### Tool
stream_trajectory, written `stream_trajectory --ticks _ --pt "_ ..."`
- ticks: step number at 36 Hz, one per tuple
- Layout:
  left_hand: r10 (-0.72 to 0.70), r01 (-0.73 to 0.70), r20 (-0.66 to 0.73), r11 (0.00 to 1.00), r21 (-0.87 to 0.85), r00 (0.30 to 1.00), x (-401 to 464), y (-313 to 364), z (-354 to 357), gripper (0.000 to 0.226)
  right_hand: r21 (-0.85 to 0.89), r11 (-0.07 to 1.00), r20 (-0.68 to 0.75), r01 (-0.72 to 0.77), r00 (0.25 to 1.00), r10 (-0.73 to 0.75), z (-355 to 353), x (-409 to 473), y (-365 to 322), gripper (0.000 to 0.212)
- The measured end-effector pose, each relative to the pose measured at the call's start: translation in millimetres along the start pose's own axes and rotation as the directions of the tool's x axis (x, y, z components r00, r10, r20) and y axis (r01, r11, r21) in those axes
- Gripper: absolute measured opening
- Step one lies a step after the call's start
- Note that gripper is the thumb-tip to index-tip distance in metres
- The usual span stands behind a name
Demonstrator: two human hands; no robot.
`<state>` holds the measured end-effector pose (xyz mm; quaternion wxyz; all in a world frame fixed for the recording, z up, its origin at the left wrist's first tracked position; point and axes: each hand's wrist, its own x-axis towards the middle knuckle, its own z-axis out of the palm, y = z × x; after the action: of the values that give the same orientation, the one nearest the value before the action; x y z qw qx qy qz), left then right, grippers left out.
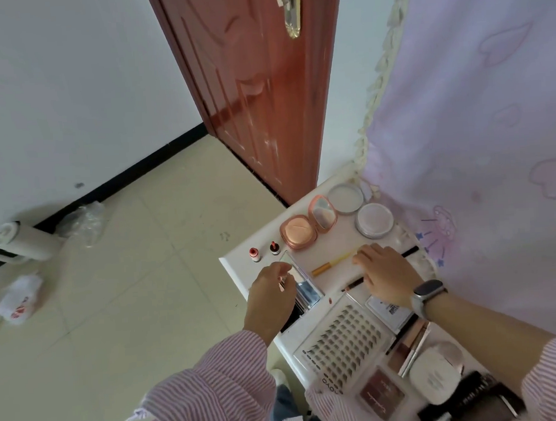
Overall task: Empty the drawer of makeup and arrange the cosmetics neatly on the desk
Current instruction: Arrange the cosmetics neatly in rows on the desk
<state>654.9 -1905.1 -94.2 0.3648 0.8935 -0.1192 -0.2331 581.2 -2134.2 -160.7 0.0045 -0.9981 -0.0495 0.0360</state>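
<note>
Head view: cosmetics lined up on the white worktop [238, 271].
Left hand [270, 295] pinches a small slim item; right hand [384, 272] rests flat, released — best set it square beside the gold pencil [332, 263].

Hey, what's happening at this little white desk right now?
A person in a striped shirt is laying out cosmetics on the white desk. The left hand pinches a small slim item above an open mirrored case; what it is can't be told. The right hand, wearing a watch, rests flat near a yellow pencil. An open pink compact, two round jars and a lash tray are already laid out.
</note>
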Motion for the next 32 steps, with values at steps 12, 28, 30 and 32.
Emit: stream_trajectory --ticks 12,28,30,32 --pt "0.125 -0.154 0.102 0.920 0.361 0.987 -14 -23 18 0.036 -0.154 0.988 0.043 0.019 0.999 -0.012 -4 2 9 0.041" --pt "0.386 -0.401 0.132 0.787 0.469 0.913 -34 16 -12 0.033 0.268 0.942 -0.266 0.202 0.955 -0.129 -62 -17 -51 0.019" --pt "0.348 -0.394 0.196 0.704 0.591 0.917 -36 16 -13 0.037 0.226 0.950 -0.288 0.214 0.947 -0.145 -62 -17 -55 0.014" --pt "0.298 -0.395 0.260 0.705 0.590 0.919 -40 16 -13 0.037 0.180 0.958 -0.280 0.225 0.945 -0.169 -59 -19 -52 0.025"
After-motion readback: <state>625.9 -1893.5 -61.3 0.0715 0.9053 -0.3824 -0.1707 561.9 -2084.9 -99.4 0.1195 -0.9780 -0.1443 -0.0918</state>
